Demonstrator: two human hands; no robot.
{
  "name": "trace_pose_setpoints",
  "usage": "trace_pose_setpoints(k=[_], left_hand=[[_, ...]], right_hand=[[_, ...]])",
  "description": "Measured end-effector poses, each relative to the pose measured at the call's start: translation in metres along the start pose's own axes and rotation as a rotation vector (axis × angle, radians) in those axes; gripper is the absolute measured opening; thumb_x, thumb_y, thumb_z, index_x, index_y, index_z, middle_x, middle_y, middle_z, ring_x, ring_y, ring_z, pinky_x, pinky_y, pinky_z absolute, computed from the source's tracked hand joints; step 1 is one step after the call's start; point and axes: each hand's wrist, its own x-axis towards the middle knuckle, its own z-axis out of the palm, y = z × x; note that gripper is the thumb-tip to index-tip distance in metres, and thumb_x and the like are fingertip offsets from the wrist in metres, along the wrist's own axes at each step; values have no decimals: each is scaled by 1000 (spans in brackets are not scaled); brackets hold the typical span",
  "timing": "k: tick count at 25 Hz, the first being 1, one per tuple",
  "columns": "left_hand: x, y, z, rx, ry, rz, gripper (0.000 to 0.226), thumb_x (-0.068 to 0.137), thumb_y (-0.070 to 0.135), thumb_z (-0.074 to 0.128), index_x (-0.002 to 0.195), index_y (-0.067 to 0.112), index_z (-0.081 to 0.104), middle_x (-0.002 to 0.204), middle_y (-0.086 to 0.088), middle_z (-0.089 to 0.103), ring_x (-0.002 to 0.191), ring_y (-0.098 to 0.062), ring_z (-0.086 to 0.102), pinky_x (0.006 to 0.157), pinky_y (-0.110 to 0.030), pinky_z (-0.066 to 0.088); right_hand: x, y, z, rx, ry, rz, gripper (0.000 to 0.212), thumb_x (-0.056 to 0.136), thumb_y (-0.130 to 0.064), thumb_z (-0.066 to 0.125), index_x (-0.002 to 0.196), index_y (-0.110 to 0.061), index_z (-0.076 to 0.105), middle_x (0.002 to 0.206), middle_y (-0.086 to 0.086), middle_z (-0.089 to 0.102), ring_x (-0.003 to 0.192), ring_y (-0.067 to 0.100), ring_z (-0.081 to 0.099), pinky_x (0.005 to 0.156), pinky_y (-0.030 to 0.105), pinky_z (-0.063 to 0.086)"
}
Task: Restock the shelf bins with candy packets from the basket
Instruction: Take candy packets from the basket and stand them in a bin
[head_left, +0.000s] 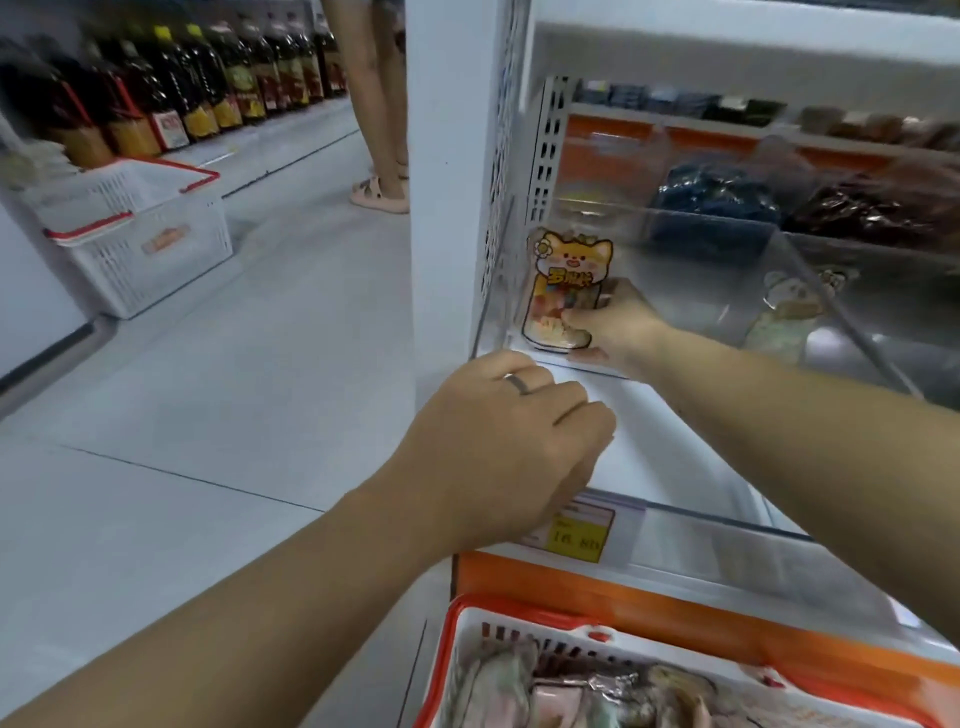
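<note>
A shop aisle with pale grey floor tiles (182, 415) runs past a white metal shelf unit (447, 156) whose side panels are punched with rows of slots. The lower shelf carries a clear plastic bin (649, 431), smooth and glossy, with a yellow price tag (576, 538) on its front lip and an orange strip below. At the bin's far left corner the right hand (608, 322) grips a candy packet (563, 291), a glossy pouch cut in the shape of a cartoon cat, standing upright against the perforated wall. The left hand (498, 441), a dark ring on one finger, rests curled over the bin's front edge, holding nothing visible. Below, a white lattice basket (467, 654) with a red rim holds more soft packets. Another white basket (150, 234) sits on the floor near dark bottles (208, 78).
</note>
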Motion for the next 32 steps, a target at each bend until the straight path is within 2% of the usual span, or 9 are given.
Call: trace_pose_setpoints(k=[3, 4, 6, 9, 13, 18, 24, 28, 32], left_hand=[[-2, 1, 1, -24, 38, 2, 21, 96, 17, 54, 84, 13, 71, 69, -3, 61, 59, -27, 52, 66, -40, 49], [-2, 2, 1, -24, 46, -1, 22, 96, 17, 53, 84, 13, 71, 69, -3, 61, 60, -26, 52, 66, -40, 49], [-1, 1, 0, -27, 58, -5, 26, 97, 18, 51, 82, 13, 71, 69, -3, 61, 60, -26, 52, 66, -40, 49], [-2, 1, 0, -37, 61, -7, 29, 98, 20, 49, 82, 13, 72, 69, -2, 62, 60, -24, 52, 66, -39, 49], [-2, 2, 1, -41, 65, -19, 30, 98, 20, 48, 82, 14, 72, 69, -2, 63, 60, -24, 53, 67, -38, 48], [-2, 3, 3, -37, 77, -32, 34, 99, 20, 44, 80, 14, 72, 68, -2, 62, 59, -23, 52, 67, -37, 47], [-3, 3, 3, -34, 76, -24, 32, 98, 21, 46, 81, 15, 72, 69, -1, 63, 59, -21, 50, 65, -34, 45], [-3, 3, 3, -31, 87, -23, 31, 97, 20, 47, 80, 15, 72, 68, -1, 62, 58, -22, 49, 64, -35, 44], [-3, 4, 5, -27, 97, -33, 30, 97, 19, 48, 78, 14, 71, 66, -1, 60, 57, -23, 49, 64, -37, 45]], right_hand=[[1, 6, -1, -599, 51, -106, 58, 93, -44, 63, 130, -5, 44, 126, 13, 58, 113, 34, 57, 93, 44, 51], [2, 6, -1, -659, 33, -95, 60, 92, -48, 61, 129, -3, 46, 124, 15, 60, 111, 35, 58, 90, 41, 51], [1, 7, 0, -585, -16, -77, 56, 91, -43, 65, 126, -2, 49, 118, 16, 64, 105, 34, 62, 87, 43, 54], [-2, 7, 3, -470, 3, -98, 56, 91, -35, 68, 131, -1, 48, 113, 16, 66, 103, 35, 64, 91, 48, 54], [-7, 9, 6, -399, 27, -46, 77, 84, -44, 74, 137, -1, 39, 121, 14, 60, 106, 32, 62, 89, 48, 56], [-8, 2, 13, -374, 56, -27, 106, 70, -54, 82, 145, -7, 24, 134, 10, 53, 121, 31, 55, 97, 44, 51], [-2, 1, 16, -352, 124, 34, 91, 76, -55, 78, 134, -5, 30, 127, 11, 55, 114, 31, 57, 91, 41, 52], [-2, 3, 13, -368, 106, 25, 89, 75, -58, 77, 133, -6, 33, 120, 9, 57, 110, 31, 60, 92, 46, 54], [-3, 5, 11, -310, 89, 9, 84, 71, -61, 77, 123, -11, 35, 112, 10, 63, 98, 32, 67, 84, 49, 58]])
